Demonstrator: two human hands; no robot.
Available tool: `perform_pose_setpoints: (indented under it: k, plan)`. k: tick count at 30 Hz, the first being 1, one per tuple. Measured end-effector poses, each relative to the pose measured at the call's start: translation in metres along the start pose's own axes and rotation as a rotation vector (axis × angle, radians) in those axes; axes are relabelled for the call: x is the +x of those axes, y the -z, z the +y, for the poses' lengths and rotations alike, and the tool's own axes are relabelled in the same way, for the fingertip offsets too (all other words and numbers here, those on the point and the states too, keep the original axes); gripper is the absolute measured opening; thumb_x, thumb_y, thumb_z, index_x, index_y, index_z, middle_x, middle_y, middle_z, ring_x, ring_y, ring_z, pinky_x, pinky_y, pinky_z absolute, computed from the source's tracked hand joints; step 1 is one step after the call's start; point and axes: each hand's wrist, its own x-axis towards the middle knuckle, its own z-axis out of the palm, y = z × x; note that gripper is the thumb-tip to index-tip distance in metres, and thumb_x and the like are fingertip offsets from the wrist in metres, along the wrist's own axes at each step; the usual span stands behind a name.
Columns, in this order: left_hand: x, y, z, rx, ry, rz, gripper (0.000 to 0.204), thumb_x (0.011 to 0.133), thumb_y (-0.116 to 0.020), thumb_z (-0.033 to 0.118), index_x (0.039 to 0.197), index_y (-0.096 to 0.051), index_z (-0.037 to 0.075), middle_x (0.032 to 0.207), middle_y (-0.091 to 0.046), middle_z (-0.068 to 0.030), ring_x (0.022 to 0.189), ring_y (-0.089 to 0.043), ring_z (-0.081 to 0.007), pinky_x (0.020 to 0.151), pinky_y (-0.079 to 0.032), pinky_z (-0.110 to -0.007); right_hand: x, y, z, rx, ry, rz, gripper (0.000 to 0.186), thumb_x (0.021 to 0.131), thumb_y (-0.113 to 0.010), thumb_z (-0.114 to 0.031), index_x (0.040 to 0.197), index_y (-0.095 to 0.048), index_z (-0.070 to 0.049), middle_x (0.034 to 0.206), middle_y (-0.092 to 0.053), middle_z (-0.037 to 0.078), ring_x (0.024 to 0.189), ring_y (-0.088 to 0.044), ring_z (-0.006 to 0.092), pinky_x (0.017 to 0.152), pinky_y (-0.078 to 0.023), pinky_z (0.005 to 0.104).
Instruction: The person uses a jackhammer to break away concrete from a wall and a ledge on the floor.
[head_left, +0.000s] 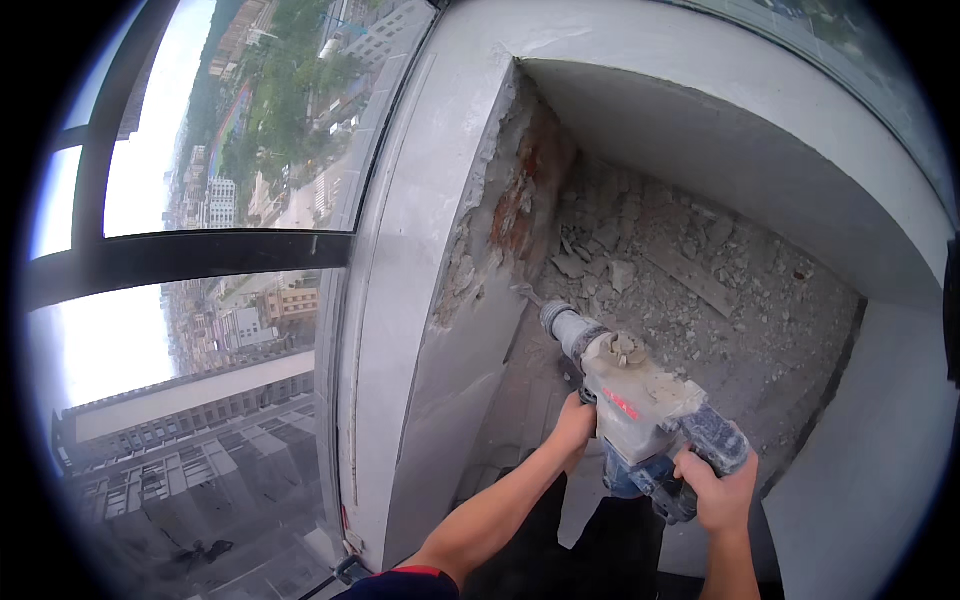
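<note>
A dusty rotary hammer drill is held in both my hands, pointing up and to the left. My left hand is closed round its side handle below the chuck. Round the rear grip wraps my right hand, its fingers partly hidden behind the handle. The drill's bit reaches the inner face of the low wall, at or very near the edge of the broken plaster. Above the bit, the plaster is chipped away and reddish brick shows.
Broken plaster rubble covers the floor, with a long flat piece among it. Windows with a dark frame stand at the left, high above a city. A pale wall rises at the right, and a ledge runs across the far side.
</note>
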Motion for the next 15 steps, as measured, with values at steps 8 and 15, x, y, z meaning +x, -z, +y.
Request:
perform_pose_setpoints:
  k: [8, 15]
  plan:
    - [0.057, -0.008, 0.078, -1.048, -0.059, -0.498, 0.036, 0.094, -0.063, 0.032, 0.120, -0.058, 0.006, 0.116, -0.063, -0.0111, 0.106, -0.065, -0.0244, 0.093, -0.055, -0.042, 0.073, -0.083, -0.104, -0.722, 0.631, -0.472, 0.036, 0.057, -0.081, -0.014, 0.089, -0.065, -0.007, 0.073, -0.064, 0.006, 0.061, -0.065, 0.0263, 0.054, -0.051, 0.0344]
    - [0.050, -0.017, 0.132, -1.176, -0.149, -0.195, 0.076, 0.085, -0.059, 0.063, 0.130, -0.054, 0.002, 0.124, -0.059, -0.0210, 0.107, -0.063, -0.0329, 0.087, -0.056, -0.048, 0.120, -0.120, -0.140, -0.877, 0.415, -0.635, 0.034, 0.057, -0.079, -0.013, 0.087, -0.065, -0.006, 0.073, -0.064, 0.008, 0.060, -0.066, 0.0268, 0.055, -0.051, 0.0339]
